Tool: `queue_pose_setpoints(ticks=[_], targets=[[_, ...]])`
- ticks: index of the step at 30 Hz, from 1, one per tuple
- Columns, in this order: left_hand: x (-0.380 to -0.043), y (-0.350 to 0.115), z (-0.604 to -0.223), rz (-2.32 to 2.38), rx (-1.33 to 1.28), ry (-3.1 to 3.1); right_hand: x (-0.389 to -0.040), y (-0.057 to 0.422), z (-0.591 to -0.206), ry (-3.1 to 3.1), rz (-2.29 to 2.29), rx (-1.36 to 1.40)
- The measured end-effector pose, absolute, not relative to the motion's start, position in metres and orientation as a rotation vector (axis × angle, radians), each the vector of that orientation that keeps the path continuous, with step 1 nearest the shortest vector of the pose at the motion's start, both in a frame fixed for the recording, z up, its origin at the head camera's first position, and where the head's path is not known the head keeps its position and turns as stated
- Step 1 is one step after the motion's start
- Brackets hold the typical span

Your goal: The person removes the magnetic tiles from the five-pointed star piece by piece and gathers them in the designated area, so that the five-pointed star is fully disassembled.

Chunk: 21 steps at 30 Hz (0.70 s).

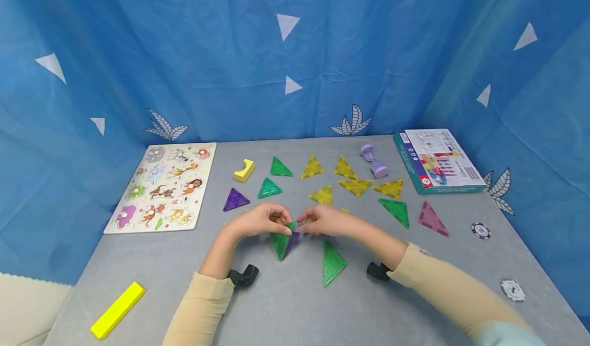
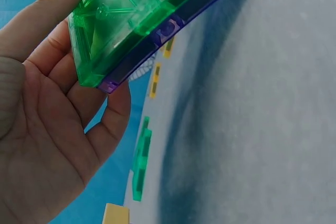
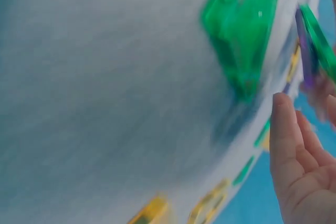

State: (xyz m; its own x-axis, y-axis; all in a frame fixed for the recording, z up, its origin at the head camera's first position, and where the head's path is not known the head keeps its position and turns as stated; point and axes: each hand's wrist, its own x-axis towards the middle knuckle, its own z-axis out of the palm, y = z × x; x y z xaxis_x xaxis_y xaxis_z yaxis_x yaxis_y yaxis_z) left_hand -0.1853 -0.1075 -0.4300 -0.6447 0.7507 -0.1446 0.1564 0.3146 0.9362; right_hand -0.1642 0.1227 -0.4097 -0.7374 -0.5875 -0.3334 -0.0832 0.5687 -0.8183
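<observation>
My left hand (image 1: 266,220) pinches a green triangular magnetic tile (image 2: 126,11) between thumb and fingers. A purple triangular tile (image 2: 173,29) lies against that green one along an edge; both are held off the table. Close by on the right is my right hand (image 1: 324,220), fingers relaxed and slightly bent. In the right wrist view its fingers (image 3: 286,129) hold nothing and stand apart from the purple tile (image 3: 307,48). A loose green triangular tile (image 1: 333,265) lies on the table below the right hand.
Several yellow tiles (image 1: 312,167), green tiles (image 1: 269,188) and a purple tile (image 1: 235,199) lie beyond the hands. An animal puzzle board (image 1: 195,215) is at left, a yellow bar (image 1: 118,310) nearer. A lilac hourglass-shaped object (image 1: 374,160), box (image 1: 438,160) and pink tile (image 1: 432,219) are right.
</observation>
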Motion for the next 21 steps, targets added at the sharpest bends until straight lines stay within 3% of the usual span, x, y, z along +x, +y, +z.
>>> queue_pose_setpoints(ticks=[9,21], targets=[[-0.177,-0.103,-0.422,1.346,0.809,2.033,-0.165,0.102,-0.417,2.133,-1.206,-0.509],[-0.158,-0.139,-0.405,1.328,0.749,2.121,-0.172,0.137,-0.412,2.27,-1.197,-0.448]])
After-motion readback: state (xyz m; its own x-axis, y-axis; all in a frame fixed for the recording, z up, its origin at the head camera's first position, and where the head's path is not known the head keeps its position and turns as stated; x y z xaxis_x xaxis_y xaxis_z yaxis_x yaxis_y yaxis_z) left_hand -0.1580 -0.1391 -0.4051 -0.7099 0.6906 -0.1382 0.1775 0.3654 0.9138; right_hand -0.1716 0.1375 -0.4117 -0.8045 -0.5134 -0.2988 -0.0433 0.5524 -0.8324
